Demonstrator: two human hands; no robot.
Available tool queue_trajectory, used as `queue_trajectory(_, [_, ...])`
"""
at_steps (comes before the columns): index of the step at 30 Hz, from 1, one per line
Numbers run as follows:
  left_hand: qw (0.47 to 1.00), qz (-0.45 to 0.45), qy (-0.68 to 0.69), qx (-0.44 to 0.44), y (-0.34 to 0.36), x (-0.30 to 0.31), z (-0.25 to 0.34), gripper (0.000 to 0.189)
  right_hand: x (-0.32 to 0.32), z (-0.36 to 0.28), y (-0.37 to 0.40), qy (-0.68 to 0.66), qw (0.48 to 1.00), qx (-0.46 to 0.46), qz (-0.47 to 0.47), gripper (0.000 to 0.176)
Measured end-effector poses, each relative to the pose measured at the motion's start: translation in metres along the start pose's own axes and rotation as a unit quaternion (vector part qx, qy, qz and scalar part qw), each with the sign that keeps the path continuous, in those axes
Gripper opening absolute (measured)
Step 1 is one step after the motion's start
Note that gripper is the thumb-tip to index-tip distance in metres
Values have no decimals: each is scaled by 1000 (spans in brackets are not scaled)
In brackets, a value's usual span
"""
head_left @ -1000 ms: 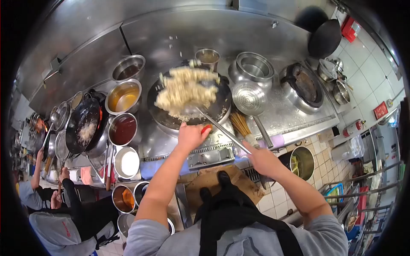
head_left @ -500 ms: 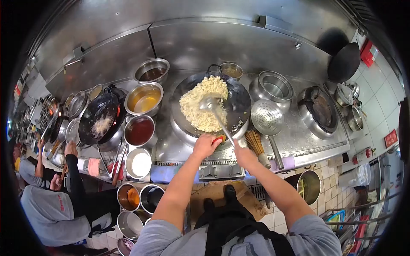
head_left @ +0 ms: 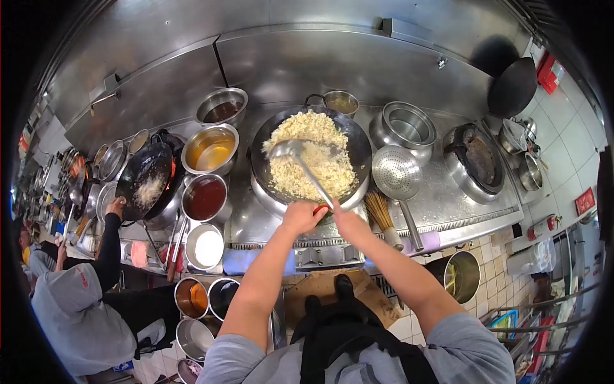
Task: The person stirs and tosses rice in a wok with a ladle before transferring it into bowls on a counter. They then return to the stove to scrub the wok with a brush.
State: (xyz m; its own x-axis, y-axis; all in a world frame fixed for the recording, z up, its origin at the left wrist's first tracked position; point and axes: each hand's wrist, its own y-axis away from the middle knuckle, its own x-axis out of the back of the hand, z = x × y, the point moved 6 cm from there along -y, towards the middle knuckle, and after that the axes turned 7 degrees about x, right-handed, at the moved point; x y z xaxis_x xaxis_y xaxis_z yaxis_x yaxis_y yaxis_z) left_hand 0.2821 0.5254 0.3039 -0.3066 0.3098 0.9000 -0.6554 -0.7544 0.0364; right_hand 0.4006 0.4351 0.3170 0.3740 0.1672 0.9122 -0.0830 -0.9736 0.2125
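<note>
A large black wok (head_left: 362, 153) sits on the burner in front of me, heaped with pale yellow food (head_left: 313, 176) that looks like fried rice. At the wok's near edge my left hand (head_left: 302, 216) is closed, with a bit of red showing beside its thumb; the grip itself is partly hidden. My right hand (head_left: 348, 225) wraps round the handle of a ladle (head_left: 309, 174). The ladle's bowl lies in the food on the wok's left side, slightly blurred. Both hands are close together.
Left of the wok stand bowls of yellow liquid (head_left: 210, 150), red sauce (head_left: 204, 197) and white contents (head_left: 204, 246). To the right are a perforated skimmer (head_left: 396, 173), a bamboo brush (head_left: 382, 214) and a metal pot (head_left: 409, 125). A co-worker (head_left: 83, 313) works at another wok (head_left: 144, 182).
The ladle has swung left and its bowl now lies nearer the wok's left rim. My right hand has come closer to my left. The food is spread more widely toward the right.
</note>
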Motion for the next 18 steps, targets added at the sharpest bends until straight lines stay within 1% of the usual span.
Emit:
queue_trajectory(1, [999,33,-6,-5,2,2,2,47,-4,-4,17,-1,1000,21,-4,47])
queue_trajectory(2, [1000,30,-4,-7,2,-1,1,47,4,4,31,-1,1000,17,-5,47])
queue_trajectory(4, [993,105,-1,-46,-3,0,-2,44,27,32,64,59,998,10,-35,51])
queue_trajectory(5, [988,139,4,-63,-1,-5,-1,43,37,39,77,59,998,4,-38,51])
queue_trajectory(7, [989,138,2,-56,-6,-14,2,42,62,38,102,86,996,14,11,55])
queue_trajectory(9, [990,141,-8,15,-6,-20,4,41,92,16,142,22,999,29,34,57])
queue_trajectory(10, [991,131,-26,3,1,-12,16,40,119,6,168,17,999,28,6,58])
queue_trajectory(11, [992,128,-23,7,18,8,34,40,151,-6,194,12,999,28,-22,60])
queue_trajectory(13, [994,103,-7,-27,58,56,77,39,211,-19,234,10,993,8,-119,61])
queue_trajectory(14, [995,101,-8,-26,68,70,85,39,223,-18,238,9,993,8,-120,61])
queue_trajectory(16, [988,138,-7,-73,79,92,100,40,231,-19,241,31,980,52,-188,59])
queue_trajectory(17, [988,136,-7,-73,75,88,99,40,222,-18,226,9,980,18,-197,58])
queue_trajectory(18, [981,175,1,-80,61,86,96,39,206,-10,204,-11,979,-16,-202,57])
